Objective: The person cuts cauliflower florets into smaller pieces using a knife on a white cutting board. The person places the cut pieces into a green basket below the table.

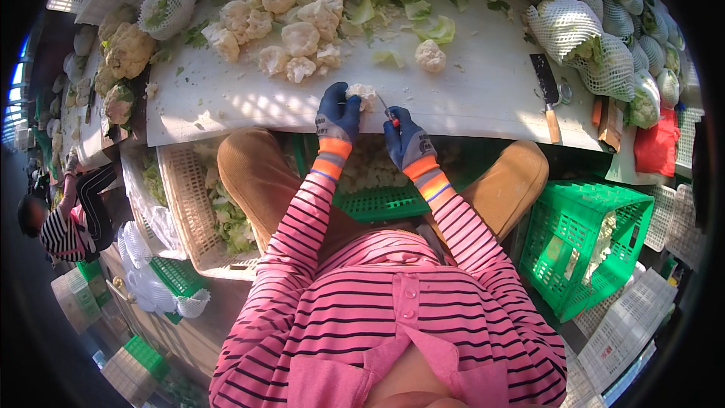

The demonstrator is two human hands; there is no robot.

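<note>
My left hand [340,110], in a blue and grey work glove, holds a cauliflower piece [363,96] over the near edge of the white table [476,107]. My right hand [403,133], gloved alike, grips a small knife [387,107] with a red handle, its blade against or just beside the piece. Beyond my hands lies a heap of cut cauliflower florets [300,39]. One floret [430,56] rests apart to the right, below loose green leaves [439,30]. A cleaver [545,85] with a wooden handle lies at the table's right.
Cauliflower heads in white foam nets [566,28] are piled at right, and bare heads [129,51] stand at left. Beside my knees are a beige crate [187,215] with leaves and a green crate [589,243]. Another green crate [376,204] is between my legs. A person [62,232] sits far left.
</note>
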